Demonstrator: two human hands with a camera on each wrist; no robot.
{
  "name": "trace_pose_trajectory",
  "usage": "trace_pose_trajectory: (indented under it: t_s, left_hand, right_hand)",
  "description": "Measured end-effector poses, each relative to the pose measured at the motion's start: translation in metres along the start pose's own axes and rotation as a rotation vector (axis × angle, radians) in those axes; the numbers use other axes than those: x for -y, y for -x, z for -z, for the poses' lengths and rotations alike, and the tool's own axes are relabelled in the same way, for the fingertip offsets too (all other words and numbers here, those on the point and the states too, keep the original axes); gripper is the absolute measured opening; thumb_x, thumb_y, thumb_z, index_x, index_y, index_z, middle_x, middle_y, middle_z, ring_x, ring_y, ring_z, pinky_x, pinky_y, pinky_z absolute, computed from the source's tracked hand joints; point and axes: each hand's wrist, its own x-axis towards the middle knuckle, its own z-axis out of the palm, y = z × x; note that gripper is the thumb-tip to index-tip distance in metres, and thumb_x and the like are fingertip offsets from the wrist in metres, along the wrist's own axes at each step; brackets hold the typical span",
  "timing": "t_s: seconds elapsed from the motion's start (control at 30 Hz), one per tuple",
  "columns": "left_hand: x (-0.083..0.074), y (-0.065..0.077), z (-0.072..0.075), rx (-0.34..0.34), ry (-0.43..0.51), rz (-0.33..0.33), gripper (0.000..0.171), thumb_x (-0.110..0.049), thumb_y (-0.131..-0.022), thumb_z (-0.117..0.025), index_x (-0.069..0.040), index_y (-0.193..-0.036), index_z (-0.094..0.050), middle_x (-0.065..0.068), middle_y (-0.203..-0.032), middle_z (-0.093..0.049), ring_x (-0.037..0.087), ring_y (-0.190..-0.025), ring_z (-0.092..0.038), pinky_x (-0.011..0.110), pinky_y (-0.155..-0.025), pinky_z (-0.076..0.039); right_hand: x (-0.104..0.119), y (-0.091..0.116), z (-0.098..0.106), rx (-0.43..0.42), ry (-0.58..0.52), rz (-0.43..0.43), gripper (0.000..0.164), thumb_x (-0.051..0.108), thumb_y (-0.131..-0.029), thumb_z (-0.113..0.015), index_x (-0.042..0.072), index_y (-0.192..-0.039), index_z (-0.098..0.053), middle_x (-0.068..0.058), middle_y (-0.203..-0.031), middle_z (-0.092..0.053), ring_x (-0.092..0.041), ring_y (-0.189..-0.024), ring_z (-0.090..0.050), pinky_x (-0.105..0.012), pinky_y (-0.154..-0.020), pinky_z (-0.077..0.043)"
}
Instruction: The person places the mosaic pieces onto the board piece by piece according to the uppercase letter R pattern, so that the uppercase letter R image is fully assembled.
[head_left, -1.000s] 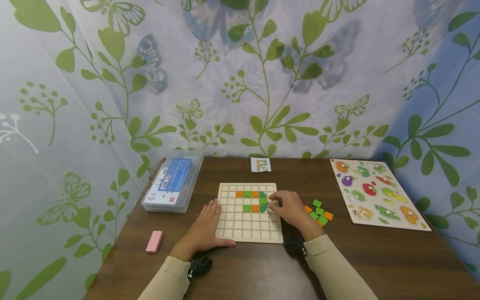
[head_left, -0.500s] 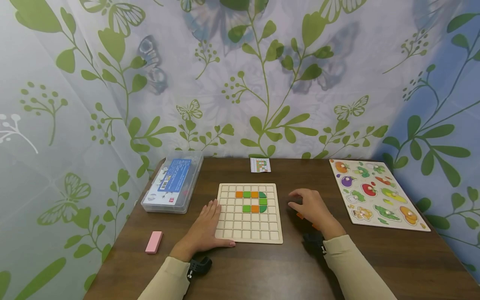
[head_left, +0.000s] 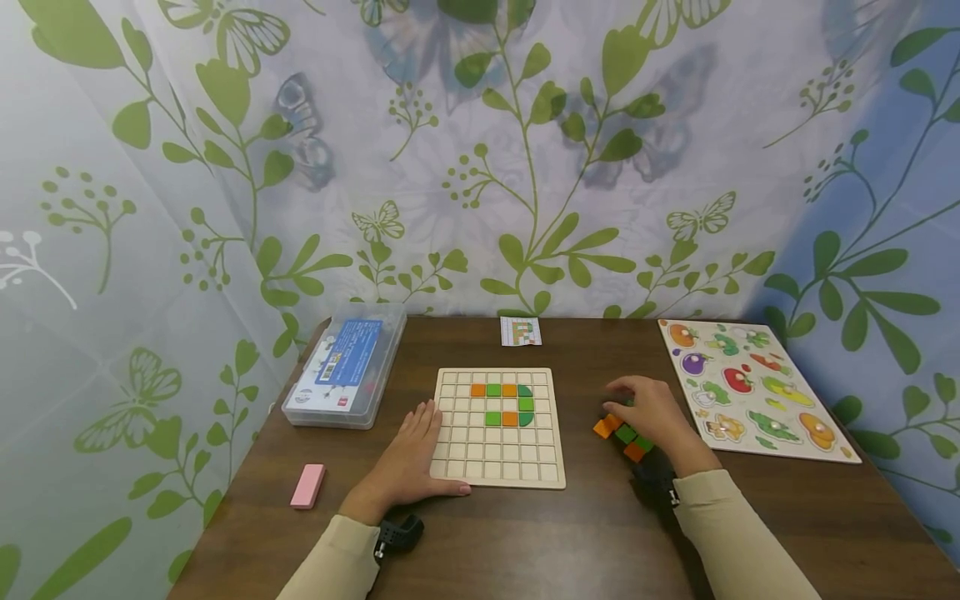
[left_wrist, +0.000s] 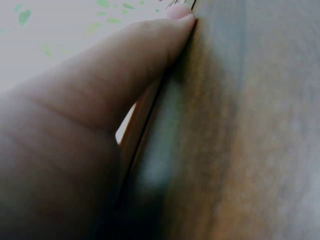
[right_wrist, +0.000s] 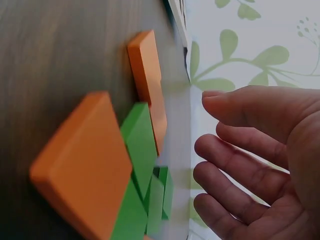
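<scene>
A square wooden grid board point(head_left: 495, 458) lies on the table, with orange, green and rounded dark-green tiles point(head_left: 526, 391) set in its upper cells. Along its left side rests my left hand point(head_left: 405, 458), fingers extended at the edge and thumb along the front corner. To the right of the board, my right hand point(head_left: 656, 412) hovers over a small pile of loose green and orange tiles point(head_left: 626, 433), partly covering it. In the right wrist view its loosely bent fingers point(right_wrist: 235, 185) hold nothing and stand apart from the nearby orange tile point(right_wrist: 85, 165).
Behind the board lies a small printed pattern card point(head_left: 521, 332). A clear plastic case point(head_left: 345, 367) with a blue label sits at the left, and a pink block point(head_left: 308, 487) is nearer the front. At the right lies a vegetable puzzle board point(head_left: 757, 387). A patterned curtain hangs behind the table.
My right hand has moved right, from the board's right side to over the loose tiles. The left hand and the tiles on the board stay as they were.
</scene>
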Motion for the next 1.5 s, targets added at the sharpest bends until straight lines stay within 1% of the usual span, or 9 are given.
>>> trace_pose_trajectory:
  t_s: [0.3, 0.43, 0.6, 1.1, 1.37, 1.5]
  left_hand:
    - [0.001, 0.0, 0.0, 0.01, -0.006, 0.004, 0.141, -0.09, -0.075, -0.067, 0.008, -0.164, -0.02, 0.027, -0.171, -0.012, 0.04, -0.158, -0.011, 0.052, -0.125, -0.012]
    - [0.001, 0.0, 0.0, 0.01, -0.006, 0.004, 0.141, -0.09, -0.075, -0.066, 0.008, -0.164, -0.02, 0.027, -0.171, -0.012, 0.04, -0.158, -0.01, 0.052, -0.125, -0.012]
    - [0.0, 0.0, 0.001, 0.013, -0.006, 0.0, 0.141, -0.091, -0.075, -0.066, 0.008, -0.164, -0.02, 0.026, -0.171, -0.012, 0.039, -0.158, -0.009, 0.051, -0.125, -0.011]
    - [0.002, 0.0, -0.002, 0.004, -0.016, -0.013, 0.14, -0.092, -0.075, -0.064, 0.009, -0.163, -0.021, 0.027, -0.17, -0.013, 0.041, -0.157, -0.011, 0.053, -0.125, -0.013]
    - [0.002, 0.0, -0.002, 0.016, -0.01, 0.003, 0.141, -0.092, -0.075, -0.063, 0.007, -0.164, -0.018, 0.025, -0.171, -0.011, 0.039, -0.158, -0.008, 0.052, -0.125, -0.012]
    - [0.002, 0.0, -0.002, 0.014, -0.013, 0.003, 0.14, -0.091, -0.076, -0.065, 0.008, -0.164, -0.018, 0.026, -0.171, -0.011, 0.039, -0.158, -0.008, 0.052, -0.125, -0.012]
  right_hand:
    - [-0.011, 0.002, 0.01, 0.046, -0.015, -0.047, 0.031, 0.013, -0.096, -0.08, -0.003, -0.122, -0.073, -0.021, -0.119, -0.072, -0.043, -0.11, -0.067, -0.062, -0.095, -0.052]
    - [-0.015, 0.003, 0.015, 0.057, -0.022, -0.07, 0.033, 0.012, -0.095, -0.08, -0.004, -0.123, -0.073, -0.022, -0.12, -0.072, -0.045, -0.111, -0.065, -0.063, -0.096, -0.051]
    - [-0.021, 0.005, 0.018, 0.06, 0.0, -0.094, 0.034, 0.013, -0.094, -0.081, -0.004, -0.122, -0.073, -0.023, -0.12, -0.071, -0.045, -0.112, -0.065, -0.063, -0.096, -0.051]
    - [-0.028, 0.007, 0.022, 0.092, 0.013, -0.114, 0.036, 0.014, -0.094, -0.081, -0.005, -0.123, -0.072, -0.025, -0.121, -0.071, -0.047, -0.112, -0.065, -0.064, -0.096, -0.051]
    - [-0.03, 0.006, 0.021, 0.108, 0.003, -0.106, 0.035, 0.013, -0.094, -0.081, -0.005, -0.122, -0.072, -0.024, -0.12, -0.071, -0.046, -0.11, -0.066, -0.063, -0.095, -0.051]
    - [-0.03, 0.006, 0.021, 0.107, -0.006, -0.099, 0.033, 0.012, -0.094, -0.081, -0.005, -0.121, -0.073, -0.023, -0.118, -0.072, -0.043, -0.108, -0.067, -0.062, -0.094, -0.053]
